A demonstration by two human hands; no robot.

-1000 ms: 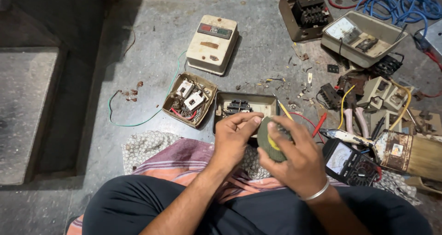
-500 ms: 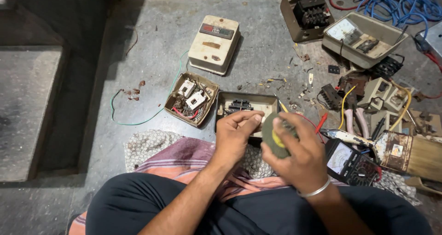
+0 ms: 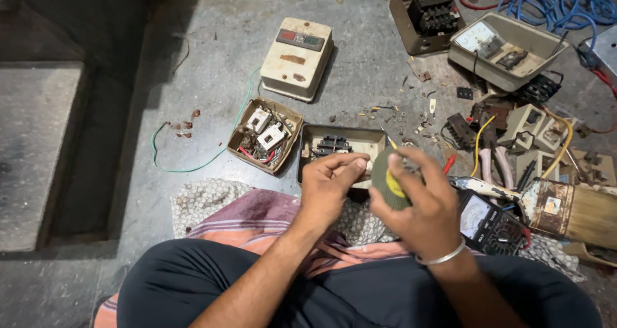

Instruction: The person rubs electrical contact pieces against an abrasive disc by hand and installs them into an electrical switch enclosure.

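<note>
Two open boxes [image 3: 265, 135] [image 3: 340, 147] hold switch parts.

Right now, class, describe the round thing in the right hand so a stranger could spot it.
Start at the grey floor, then the open box before the knees. Just right of it, the right hand grips a roll of tape: the only flat, dull-green disc with a yellow centre.

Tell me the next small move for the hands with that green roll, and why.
Probably draw the left hand a little away from the green roll in the right hand. The left fingertips are pinched right beside the roll's edge, as if holding its free end, though blur hides any strip between them.
</note>
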